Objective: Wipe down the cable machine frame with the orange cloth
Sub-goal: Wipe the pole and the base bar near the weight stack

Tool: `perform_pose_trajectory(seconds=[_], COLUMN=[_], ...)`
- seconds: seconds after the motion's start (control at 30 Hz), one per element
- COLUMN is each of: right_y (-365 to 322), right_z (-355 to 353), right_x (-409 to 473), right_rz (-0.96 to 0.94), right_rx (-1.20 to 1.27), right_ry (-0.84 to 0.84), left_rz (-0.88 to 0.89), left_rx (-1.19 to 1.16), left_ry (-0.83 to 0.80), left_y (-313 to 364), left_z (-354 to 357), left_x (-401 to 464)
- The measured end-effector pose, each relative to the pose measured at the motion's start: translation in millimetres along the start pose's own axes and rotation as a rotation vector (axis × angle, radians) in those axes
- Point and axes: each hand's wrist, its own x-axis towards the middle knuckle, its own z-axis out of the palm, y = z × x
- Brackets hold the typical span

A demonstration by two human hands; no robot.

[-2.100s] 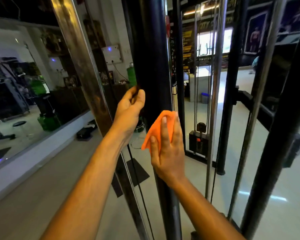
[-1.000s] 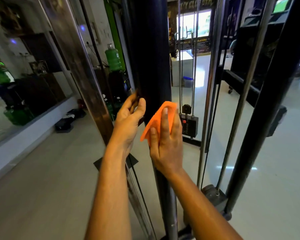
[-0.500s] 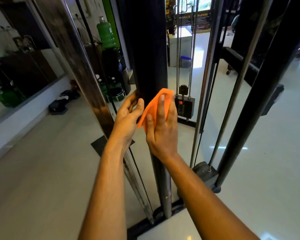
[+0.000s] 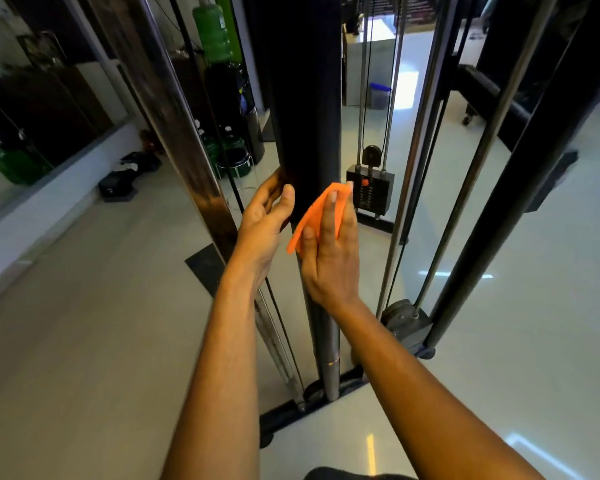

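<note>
A thick black upright post of the cable machine frame rises straight in front of me. My right hand presses the orange cloth flat against the post's front with straight fingers, about mid-height. My left hand rests on the post's left side, its fingers reaching round behind it. The post's lower end meets the black base rail on the floor.
A shiny steel upright slants at left with thin cables beside it. Guide rods and a black weight stack stand behind the post. Dark frame bars slope at right. Green water bottles and bags lie by the left wall.
Both hands have slid down the black post with the cloth, and my view has tilted lower, so the post's foot and base rail now show.
</note>
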Motion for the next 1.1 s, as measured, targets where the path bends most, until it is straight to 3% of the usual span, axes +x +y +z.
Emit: perform_pose_trajectory(seconds=[0.3,0.4,0.57,0.63,0.87,0.97,1.1], right_y=[71,54,29,39,94,84,64], right_z=[18,18,20,23,14,10,10], right_x=[-117,-91,-37,-47,-132,-115,-74], right_rz=[0.115,0.131,0.021,0.019,0.162,0.153,0.064], right_rx=[-0.091,-0.042,0.023,0.0,-0.066,-0.022,0.039], right_ry=[-0.319,-0.292,-0.089,-0.112,-0.451,-0.433,-0.287], left_rz=[-0.058,-0.071,-0.077,-0.076,-0.167,-0.191,-0.167], left_rx=[0.001,-0.012,-0.027,-0.015,-0.016,-0.022,-0.046], left_ry=[-0.029,-0.029,-0.045,-0.041,0.017,0.038,0.074], left_y=[-23,-24,-34,-39,-66,-72,-78], left_z=[-5,-7,-9,-6,5,7,13], left_x=[-3,0,4,0,-17,-18,-17])
